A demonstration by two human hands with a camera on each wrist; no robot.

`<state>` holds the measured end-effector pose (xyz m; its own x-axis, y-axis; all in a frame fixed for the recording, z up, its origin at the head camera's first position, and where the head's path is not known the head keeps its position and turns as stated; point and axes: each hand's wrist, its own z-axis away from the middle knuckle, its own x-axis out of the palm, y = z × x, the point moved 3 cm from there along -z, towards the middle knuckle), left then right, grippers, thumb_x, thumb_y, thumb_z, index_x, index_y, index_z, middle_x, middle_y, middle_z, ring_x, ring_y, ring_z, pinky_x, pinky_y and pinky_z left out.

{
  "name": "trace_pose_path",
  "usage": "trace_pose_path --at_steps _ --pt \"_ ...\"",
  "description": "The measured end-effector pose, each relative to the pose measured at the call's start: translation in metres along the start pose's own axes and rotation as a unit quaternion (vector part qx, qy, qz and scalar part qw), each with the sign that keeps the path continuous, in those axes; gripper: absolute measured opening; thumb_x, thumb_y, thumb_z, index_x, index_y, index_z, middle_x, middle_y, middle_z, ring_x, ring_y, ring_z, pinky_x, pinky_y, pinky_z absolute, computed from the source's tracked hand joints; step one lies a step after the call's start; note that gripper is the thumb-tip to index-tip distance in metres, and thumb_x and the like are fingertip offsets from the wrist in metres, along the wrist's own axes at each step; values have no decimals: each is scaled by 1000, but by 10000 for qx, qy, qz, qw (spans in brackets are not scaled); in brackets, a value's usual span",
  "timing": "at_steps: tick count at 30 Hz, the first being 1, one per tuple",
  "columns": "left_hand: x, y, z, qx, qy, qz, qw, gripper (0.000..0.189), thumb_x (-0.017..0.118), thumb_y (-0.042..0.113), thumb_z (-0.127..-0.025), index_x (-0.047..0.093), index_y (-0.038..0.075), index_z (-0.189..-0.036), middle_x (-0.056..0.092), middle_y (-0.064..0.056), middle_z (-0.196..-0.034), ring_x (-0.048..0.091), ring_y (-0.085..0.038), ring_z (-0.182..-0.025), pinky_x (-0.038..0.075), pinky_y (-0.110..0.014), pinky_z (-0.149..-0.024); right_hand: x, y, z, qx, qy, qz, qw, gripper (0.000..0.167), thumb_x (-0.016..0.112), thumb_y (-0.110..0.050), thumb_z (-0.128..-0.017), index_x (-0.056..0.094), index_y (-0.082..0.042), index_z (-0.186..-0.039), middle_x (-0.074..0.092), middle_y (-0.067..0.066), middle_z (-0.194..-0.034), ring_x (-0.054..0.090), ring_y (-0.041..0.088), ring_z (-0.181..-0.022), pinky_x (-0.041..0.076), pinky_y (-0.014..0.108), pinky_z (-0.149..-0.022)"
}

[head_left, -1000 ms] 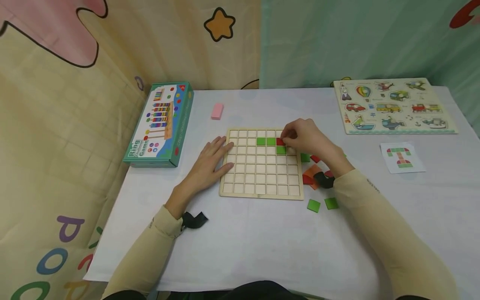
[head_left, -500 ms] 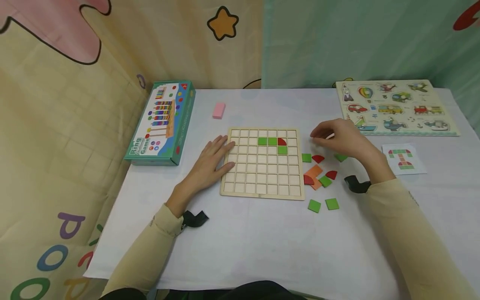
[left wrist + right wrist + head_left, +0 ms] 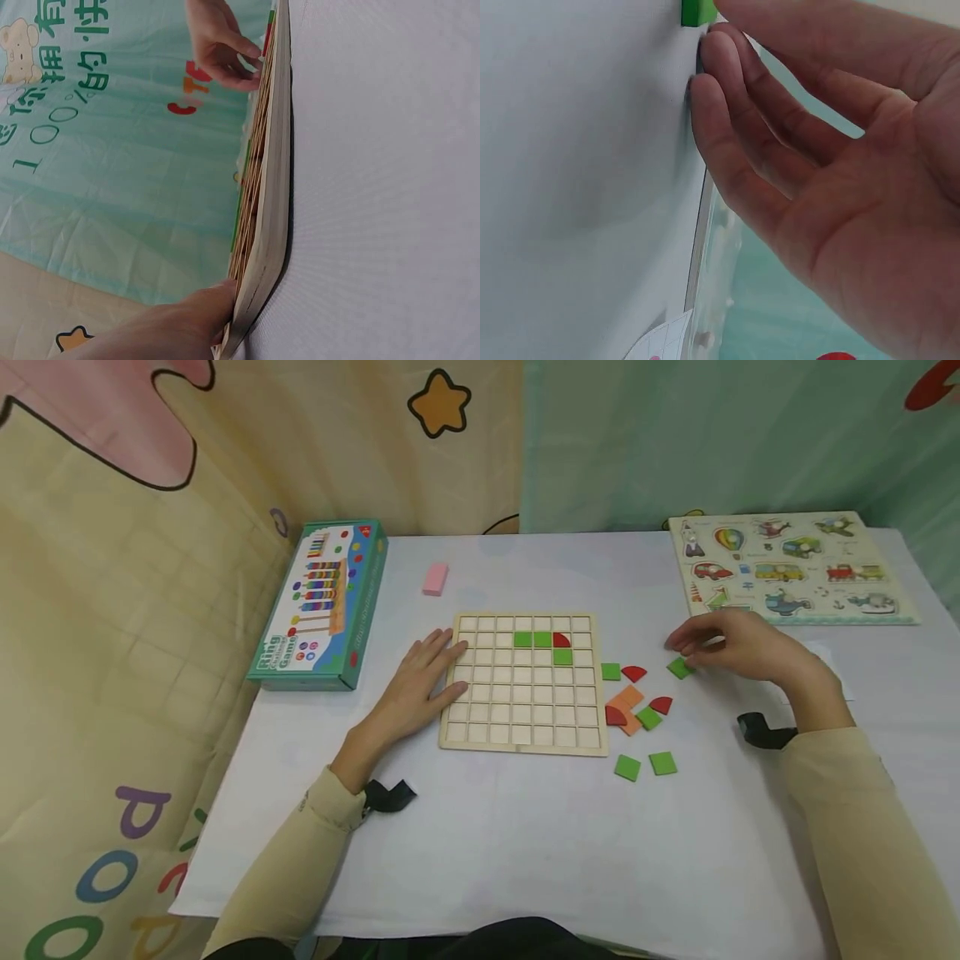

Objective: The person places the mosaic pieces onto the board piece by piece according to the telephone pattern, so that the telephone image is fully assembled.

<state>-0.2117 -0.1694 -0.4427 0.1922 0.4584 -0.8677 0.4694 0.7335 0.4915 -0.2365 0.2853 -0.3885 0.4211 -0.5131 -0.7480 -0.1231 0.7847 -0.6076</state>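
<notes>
A wooden grid board (image 3: 480,746) lies mid-table, with green square tiles (image 3: 542,640) and a red quarter-round tile (image 3: 560,640) in its upper cells. My left hand (image 3: 408,689) rests at the board's left edge, fingers extended; in the left wrist view its thumb (image 3: 214,300) touches the rim. Off to the right, my right hand (image 3: 738,647) is over a loose green tile (image 3: 680,667), thumb beside it and fingers reaching past it. The right wrist view shows that green tile (image 3: 697,11) by the thumb; whether they touch I cannot tell.
Several loose green, red and orange tiles (image 3: 630,696) lie right of the board. A pattern card (image 3: 823,652) is mostly covered by the right wrist. Farther back are a picture puzzle (image 3: 798,568), a pink block (image 3: 435,579) and a game box (image 3: 318,606).
My right hand has left the red tile on the board and moved right to the loose green tile. My left hand has stayed at the board's edge.
</notes>
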Motion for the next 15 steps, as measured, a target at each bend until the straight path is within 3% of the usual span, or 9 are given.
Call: trace_pose_path --at_steps 5,15 --pt "-1 -2 1 -18 -4 -28 10000 67 61 38 -107 38 12 -164 24 -14 -175 12 -29 -165 6 -50 -135 2 3 -5 -172 -268 29 9995 35 80 3 -90 73 -2 -124 72 12 -121 62 25 -105 52 12 -84" --pt "0 -2 0 -31 -4 -6 10000 66 61 37 -107 39 12 -164 24 -13 -175 12 -29 -165 6 -49 -135 6 0 -9 -196 202 554 9981 27 87 -9 -86 75 -4 -109 71 7 -100 61 21 -90 51 16 -73"
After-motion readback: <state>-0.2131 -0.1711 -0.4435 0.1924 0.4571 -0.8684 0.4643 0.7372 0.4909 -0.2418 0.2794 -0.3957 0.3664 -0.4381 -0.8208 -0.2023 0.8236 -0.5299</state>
